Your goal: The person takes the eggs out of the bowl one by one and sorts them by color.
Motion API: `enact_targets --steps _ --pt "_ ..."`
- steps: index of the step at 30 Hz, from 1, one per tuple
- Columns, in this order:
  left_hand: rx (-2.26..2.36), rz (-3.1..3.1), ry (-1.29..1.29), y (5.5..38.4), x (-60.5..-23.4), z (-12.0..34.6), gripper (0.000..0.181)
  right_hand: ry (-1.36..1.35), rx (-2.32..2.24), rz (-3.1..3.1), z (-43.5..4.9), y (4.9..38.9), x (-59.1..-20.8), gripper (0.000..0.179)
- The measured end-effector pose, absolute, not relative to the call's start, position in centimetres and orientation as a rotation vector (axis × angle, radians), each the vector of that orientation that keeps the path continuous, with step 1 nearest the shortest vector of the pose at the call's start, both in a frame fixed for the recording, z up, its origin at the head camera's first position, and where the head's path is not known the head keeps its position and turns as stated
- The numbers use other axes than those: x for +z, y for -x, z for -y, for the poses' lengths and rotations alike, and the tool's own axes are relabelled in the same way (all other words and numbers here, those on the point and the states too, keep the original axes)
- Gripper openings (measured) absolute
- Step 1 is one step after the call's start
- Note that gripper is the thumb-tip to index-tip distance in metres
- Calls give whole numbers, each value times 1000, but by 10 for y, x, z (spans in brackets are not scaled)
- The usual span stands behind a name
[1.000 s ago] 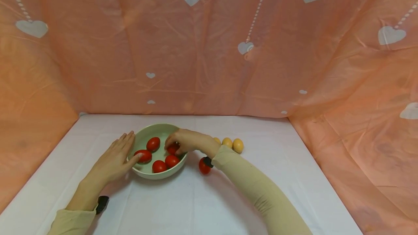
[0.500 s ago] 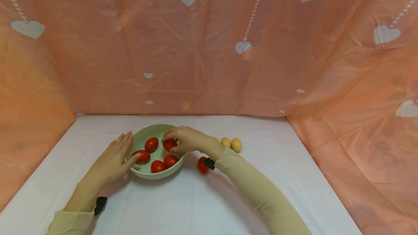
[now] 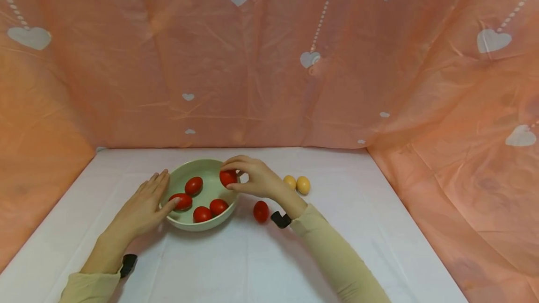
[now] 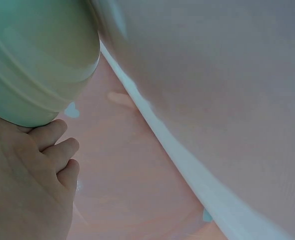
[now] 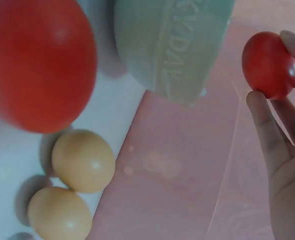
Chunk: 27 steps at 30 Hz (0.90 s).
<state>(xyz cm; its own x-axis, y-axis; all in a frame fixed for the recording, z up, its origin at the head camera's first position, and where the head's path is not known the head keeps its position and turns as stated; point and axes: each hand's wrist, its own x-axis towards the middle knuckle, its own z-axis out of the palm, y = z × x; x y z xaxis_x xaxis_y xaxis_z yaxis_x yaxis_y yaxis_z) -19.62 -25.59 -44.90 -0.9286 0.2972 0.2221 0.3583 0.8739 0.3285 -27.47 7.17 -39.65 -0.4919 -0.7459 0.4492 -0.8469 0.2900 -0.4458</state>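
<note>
A pale green bowl (image 3: 202,225) with several red eggs (image 3: 193,185) in it stands on the white table. At its left side my left hand (image 3: 143,207) rests against the outer wall, fingers straight and thumb reaching over the rim. In the left wrist view that hand's fingertips (image 4: 67,150) lie against the bowl. My right hand (image 3: 257,176) pinches one red egg (image 3: 228,178) between thumb and fingers over the bowl's right rim. The right wrist view has this red egg (image 5: 270,65) held at the fingertips, above the bowl's edge.
One loose red egg (image 3: 261,212) lies on the table right of the bowl, by the right wrist's black camera (image 3: 280,220). Behind it sit yellow eggs (image 3: 303,184), partly covered by my right arm. An orange heart-patterned cloth (image 3: 269,83) walls the table's back and sides.
My right hand has lifted a red egg off the bowl's bottom and moved it up and right to the rim. The left hand has stayed at the bowl. The loose red egg is more exposed.
</note>
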Motion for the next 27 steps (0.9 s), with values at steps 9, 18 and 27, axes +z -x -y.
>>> enact_targets --steps 9,18,27 --pt "-556 2891 493 195 -448 256 87 -1316 1187 2298 -100 265 -404 43" --pt "-553 2901 485 196 -448 256 88 -1127 1269 2357 -131 257 -418 40" --pt "-540 2903 491 195 -447 256 87 -1048 1244 2534 -160 254 -426 38"
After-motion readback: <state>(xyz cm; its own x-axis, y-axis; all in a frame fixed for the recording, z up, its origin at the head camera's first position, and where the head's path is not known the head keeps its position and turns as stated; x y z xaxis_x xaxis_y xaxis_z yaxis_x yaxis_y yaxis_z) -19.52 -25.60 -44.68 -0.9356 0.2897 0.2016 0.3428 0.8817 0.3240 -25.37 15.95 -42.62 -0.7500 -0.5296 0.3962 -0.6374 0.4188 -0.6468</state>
